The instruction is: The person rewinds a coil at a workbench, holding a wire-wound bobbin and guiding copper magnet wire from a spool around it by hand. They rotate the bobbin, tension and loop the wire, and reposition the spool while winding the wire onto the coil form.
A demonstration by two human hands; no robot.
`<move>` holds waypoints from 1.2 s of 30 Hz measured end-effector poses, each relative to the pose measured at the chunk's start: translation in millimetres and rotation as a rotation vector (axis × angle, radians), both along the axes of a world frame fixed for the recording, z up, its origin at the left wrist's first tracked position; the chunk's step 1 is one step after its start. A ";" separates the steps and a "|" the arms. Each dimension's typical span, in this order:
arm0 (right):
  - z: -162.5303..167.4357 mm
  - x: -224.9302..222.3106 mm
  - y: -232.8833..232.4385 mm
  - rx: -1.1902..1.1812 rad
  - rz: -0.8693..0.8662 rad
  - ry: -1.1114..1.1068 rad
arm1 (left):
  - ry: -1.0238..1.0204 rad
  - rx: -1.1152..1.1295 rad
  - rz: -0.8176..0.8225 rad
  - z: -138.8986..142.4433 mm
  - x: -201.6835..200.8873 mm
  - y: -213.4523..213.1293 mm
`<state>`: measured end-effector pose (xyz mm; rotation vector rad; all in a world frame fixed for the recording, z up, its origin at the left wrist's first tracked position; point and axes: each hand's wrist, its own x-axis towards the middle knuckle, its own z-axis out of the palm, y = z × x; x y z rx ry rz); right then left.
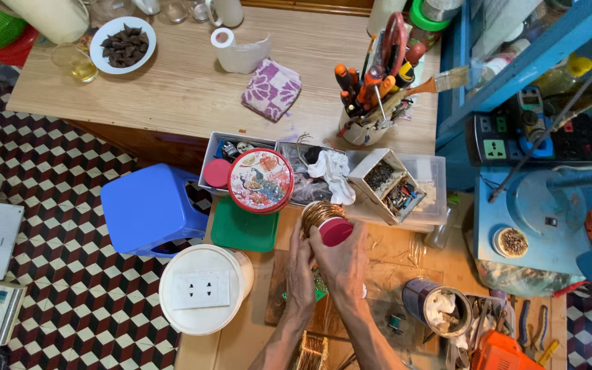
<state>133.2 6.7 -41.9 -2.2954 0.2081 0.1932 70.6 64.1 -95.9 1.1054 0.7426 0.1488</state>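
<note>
My right hand (345, 264) is wrapped around a spool with a dark red end cap (335, 231), and a coil of copper wire (318, 214) sits around its far end. My left hand (300, 270) presses against the spool's left side from below, fingers together. Both hands are over a worn wooden work board (385, 274). A green object (319, 294) peeks out under the hands; what it is I cannot tell.
Just beyond the hands are a round red tin (261, 180), trays of small parts (395, 188) and a white rag (330, 171). A blue stool (149, 209) and a white bucket (203, 288) stand left. A tool cup (364, 123) sits on the wooden table (186, 82).
</note>
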 end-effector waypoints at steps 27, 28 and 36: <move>-35.9 197.0 88.3 0.481 0.158 0.139 | 0.272 0.631 -0.518 26.0 280.9 156.0; -37.3 197.3 89.2 0.500 0.158 0.122 | 0.235 0.613 -0.566 23.5 285.5 154.9; -25.0 132.8 30.4 0.902 0.137 0.050 | 0.078 0.581 -0.572 -11.0 282.9 139.1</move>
